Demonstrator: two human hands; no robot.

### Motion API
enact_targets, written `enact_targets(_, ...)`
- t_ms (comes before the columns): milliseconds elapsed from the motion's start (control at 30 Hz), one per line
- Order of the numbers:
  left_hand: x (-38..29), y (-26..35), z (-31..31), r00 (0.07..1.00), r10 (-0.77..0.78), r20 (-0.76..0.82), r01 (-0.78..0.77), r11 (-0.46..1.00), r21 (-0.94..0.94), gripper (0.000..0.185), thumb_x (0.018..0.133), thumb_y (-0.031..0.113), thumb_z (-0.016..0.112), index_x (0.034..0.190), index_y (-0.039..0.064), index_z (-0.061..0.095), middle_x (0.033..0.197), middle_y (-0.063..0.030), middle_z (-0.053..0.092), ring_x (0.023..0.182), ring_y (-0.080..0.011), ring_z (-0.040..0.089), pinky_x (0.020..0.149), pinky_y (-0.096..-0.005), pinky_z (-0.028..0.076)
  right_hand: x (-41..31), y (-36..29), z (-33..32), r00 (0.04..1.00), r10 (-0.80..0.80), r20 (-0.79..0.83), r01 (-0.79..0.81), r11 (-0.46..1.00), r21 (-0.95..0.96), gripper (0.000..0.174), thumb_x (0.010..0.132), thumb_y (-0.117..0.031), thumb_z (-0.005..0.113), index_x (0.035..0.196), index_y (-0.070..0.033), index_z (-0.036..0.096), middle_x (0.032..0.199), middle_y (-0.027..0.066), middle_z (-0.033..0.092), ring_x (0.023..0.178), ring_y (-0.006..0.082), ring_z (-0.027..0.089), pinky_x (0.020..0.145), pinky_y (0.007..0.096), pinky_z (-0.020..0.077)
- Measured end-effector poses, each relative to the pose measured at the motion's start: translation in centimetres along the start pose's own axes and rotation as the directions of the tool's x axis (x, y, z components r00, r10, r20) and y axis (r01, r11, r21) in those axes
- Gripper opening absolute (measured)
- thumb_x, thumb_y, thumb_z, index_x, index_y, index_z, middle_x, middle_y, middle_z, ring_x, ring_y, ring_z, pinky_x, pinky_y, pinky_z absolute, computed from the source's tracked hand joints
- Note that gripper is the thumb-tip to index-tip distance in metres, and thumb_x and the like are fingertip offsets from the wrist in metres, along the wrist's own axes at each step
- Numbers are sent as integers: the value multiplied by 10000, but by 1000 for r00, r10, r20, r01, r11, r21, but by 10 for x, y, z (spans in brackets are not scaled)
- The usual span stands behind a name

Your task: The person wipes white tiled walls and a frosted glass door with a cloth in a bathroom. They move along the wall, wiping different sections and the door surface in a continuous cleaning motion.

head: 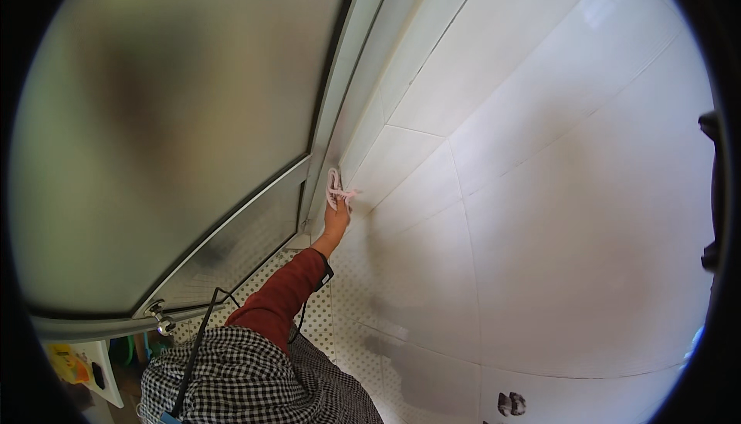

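My left hand (337, 218) is pinching a folded pink cloth (334, 188) with a darker pattern. It reaches forward, the arm in a red sleeve (281, 291) with a dark band near the wrist. The cloth lies against or very close to the pale door frame (330, 160), where the frame meets the white tiled wall (428, 169). Left of the hand is a door with a large frosted glass panel (191, 106) and a smaller lower panel (255, 233). My right hand is out of view.
A round metal door knob (165, 324) projects at lower left. Beyond the door edge stands a white shelf unit (110, 375) with a yellow packet (69, 363). Dotted floor tiles (317, 314) show below the arm. A black cable (200, 337) crosses my checked garment (226, 372). A dark mark (512, 404) is on the wall.
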State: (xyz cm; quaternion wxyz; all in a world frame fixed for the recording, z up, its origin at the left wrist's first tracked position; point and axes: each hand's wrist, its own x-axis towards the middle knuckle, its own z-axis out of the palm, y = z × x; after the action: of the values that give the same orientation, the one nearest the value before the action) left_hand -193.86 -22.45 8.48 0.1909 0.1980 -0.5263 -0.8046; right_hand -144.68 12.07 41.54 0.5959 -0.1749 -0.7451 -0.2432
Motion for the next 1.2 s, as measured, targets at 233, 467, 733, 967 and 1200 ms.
enact_targets(233, -67, 74, 25, 815, -578, -19, 575, 813, -90, 356, 1108, 391, 444, 1178, 75, 593, 859, -93, 721, 455, -177, 564, 373, -309, 408, 1, -5, -1, 1000, -15, 7, 16, 1000, -9, 500, 1090, -298, 460, 1503, -19, 418, 1603, 339, 211, 1434, 474, 278, 1070, 617, 317)
enact_targets(467, -142, 200, 148, 651, 648, 396, -630, 752, -195, 645, 1007, 19, 499, 1606, -4, 261, 1682, -202, 214, 1548, -333, 239, 1246, -435, 211, -2, -4, -4, 999, -39, 13, 39, 999, -13, 497, 1089, -297, 463, 1500, -20, 426, 1601, 338, 218, 1430, 471, 286, 1065, 613, 323)
enact_targets(733, -100, 28, 115, 932, 263, 249, -261, 964, -42, 608, 1095, 227, 415, 1602, -34, 204, 1658, -207, 262, 1537, -349, 240, 1246, -426, 205, -2, -3, -4, 997, -58, 53, 59, 998, -18, 493, 1088, -296, 466, 1497, -21, 434, 1599, 336, 225, 1425, 467, 295, 1059, 609, 331)
enact_targets(967, -85, -29, 52, 704, -693, 156, 665, 720, 196, 623, 1111, 419, 385, 1549, -21, 335, 1469, -208, 509, 1320, -312, 517, 1091, -360, 404, -5, -2, -5, 995, -76, 61, 77, 997, -13, 490, 1088, -296, 469, 1494, -22, 441, 1597, 335, 232, 1421, 463, 302, 1054, 605, 337)
enact_targets(1200, -187, 51, 95, 888, 308, 343, -313, 949, -42, 670, 1079, 133, 423, 1636, -3, 77, 1695, -206, 116, 1567, -347, 130, 1250, -422, 190, -2, -4, -5, 991, -89, 104, 90, 996, -11, 487, 1087, -295, 472, 1491, -23, 449, 1595, 333, 238, 1417, 460, 310, 1048, 601, 344)
